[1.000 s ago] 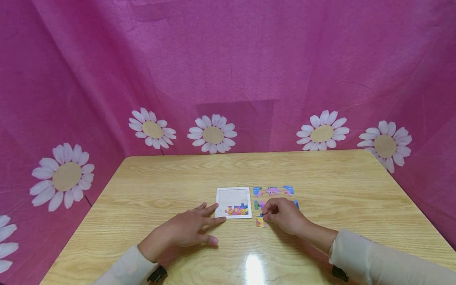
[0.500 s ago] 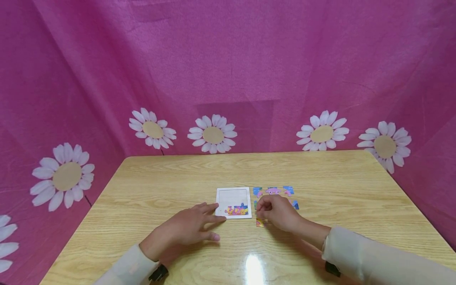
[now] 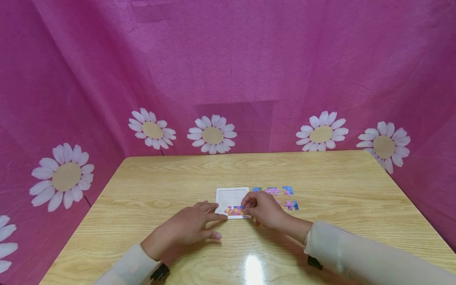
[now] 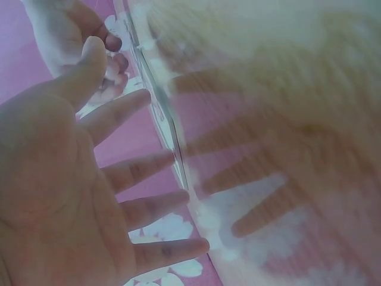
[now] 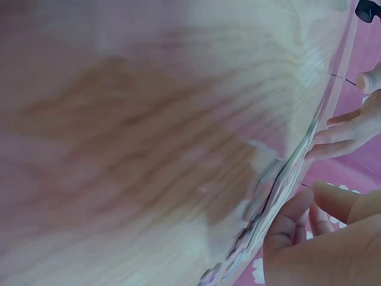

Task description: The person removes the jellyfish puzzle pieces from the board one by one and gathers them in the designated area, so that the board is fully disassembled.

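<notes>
A white square puzzle tray (image 3: 231, 189) lies flat on the table, with a few joined pink, yellow and blue pieces (image 3: 233, 211) along its near side. My left hand (image 3: 190, 225) has its fingers spread, fingertips at the tray's left edge and near corner. In the left wrist view the left palm (image 4: 56, 185) faces the camera and holds nothing. Over the tray's near right part, my right hand (image 3: 265, 209) pinches a puzzle piece between thumb and fingertips, the piece mostly hidden. The right wrist view shows the right hand's thumb and index finger (image 5: 289, 217) meeting at their tips.
Right of the tray lie loose puzzle pieces, among them a pink one with eyes (image 3: 273, 191), a blue-and-pink one (image 3: 288, 191) and another (image 3: 292, 205). A yellowish piece (image 3: 258, 224) shows partly below the right hand. A pink daisy-print cloth (image 3: 231, 79) surrounds the wooden table (image 3: 178, 170).
My right hand has moved left from the loose pieces to over the tray's right side, carrying a puzzle piece. The left hand has stayed nearly still at the tray's edge.
</notes>
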`<state>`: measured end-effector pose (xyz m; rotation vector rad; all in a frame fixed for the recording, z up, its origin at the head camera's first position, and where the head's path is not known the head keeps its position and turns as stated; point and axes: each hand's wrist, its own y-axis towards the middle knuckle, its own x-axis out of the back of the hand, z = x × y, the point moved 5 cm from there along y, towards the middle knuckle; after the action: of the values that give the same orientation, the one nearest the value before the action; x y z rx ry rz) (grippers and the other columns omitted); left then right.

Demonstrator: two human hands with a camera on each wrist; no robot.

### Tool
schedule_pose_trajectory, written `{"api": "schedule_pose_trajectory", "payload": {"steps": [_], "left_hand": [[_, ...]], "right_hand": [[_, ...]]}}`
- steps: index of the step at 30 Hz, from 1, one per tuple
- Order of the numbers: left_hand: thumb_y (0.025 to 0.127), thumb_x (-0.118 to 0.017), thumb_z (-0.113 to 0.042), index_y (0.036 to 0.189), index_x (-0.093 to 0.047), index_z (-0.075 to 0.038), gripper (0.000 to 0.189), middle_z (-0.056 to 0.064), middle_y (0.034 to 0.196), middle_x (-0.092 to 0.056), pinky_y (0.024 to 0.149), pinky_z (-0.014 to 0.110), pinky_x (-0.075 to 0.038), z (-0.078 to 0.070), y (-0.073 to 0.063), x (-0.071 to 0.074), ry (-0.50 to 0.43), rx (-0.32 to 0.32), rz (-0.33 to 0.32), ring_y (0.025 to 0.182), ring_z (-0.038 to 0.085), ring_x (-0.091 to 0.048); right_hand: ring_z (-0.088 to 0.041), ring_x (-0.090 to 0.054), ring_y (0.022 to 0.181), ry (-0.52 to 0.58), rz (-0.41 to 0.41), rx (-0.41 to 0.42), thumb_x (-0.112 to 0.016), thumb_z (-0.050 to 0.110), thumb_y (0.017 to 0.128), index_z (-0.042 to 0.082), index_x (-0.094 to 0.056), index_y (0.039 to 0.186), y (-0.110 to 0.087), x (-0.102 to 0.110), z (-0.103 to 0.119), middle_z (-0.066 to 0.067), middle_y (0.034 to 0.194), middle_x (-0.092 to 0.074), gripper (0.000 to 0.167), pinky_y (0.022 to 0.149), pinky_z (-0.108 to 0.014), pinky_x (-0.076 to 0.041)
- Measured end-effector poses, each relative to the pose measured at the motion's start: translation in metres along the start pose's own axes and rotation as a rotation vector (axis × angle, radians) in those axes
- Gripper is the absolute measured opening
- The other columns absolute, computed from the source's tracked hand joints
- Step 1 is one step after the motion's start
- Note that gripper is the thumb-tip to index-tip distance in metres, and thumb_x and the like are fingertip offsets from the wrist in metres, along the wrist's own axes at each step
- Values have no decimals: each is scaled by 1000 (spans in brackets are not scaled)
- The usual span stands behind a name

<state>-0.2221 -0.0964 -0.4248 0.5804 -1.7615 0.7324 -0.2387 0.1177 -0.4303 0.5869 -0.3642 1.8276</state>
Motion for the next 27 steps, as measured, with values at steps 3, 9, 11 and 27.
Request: {"api": "schedule_pose_trajectory", "payload": {"steps": [3, 9, 11, 27], "left_hand": [[96, -61, -62, 147, -58, -37, 57, 10, 160, -44, 109, 61, -43, -2, 1, 0, 13, -19, -16, 149, 38, -38], [96, -59, -64, 151, -53, -38, 61, 4, 166, -38, 113, 61, -38, -5, 3, -2, 24, -38, -3, 154, 36, -29], [95, -58, -65, 152, -51, -40, 63, 3, 167, -36, 114, 63, -37, -5, 4, -4, 13, -23, 15, 155, 34, -27], [94, -58, -66, 152, -48, -45, 63, 3, 167, -35, 112, 60, -41, -3, 6, -7, -25, 18, 56, 152, 31, -34]], "right_hand": [[-12, -56, 60, 23, 7, -12, -74, -4, 90, 1, -71, 94, 5, -4, 3, -1, 80, -65, 7, 48, -24, -47], [-11, -61, 67, 10, -1, -7, -76, -6, 88, 1, -72, 96, 13, -10, 5, -2, 81, -67, 11, 55, -22, -49], [-10, -63, 73, 7, 2, -1, -78, -6, 87, 0, -72, 97, 16, -12, 5, -1, 81, -67, 13, 62, -22, -51], [-10, -53, 69, -86, 54, -39, -83, -1, 83, 4, -73, 96, 24, -23, 3, 3, 75, -60, 18, 66, -25, -46]]}}
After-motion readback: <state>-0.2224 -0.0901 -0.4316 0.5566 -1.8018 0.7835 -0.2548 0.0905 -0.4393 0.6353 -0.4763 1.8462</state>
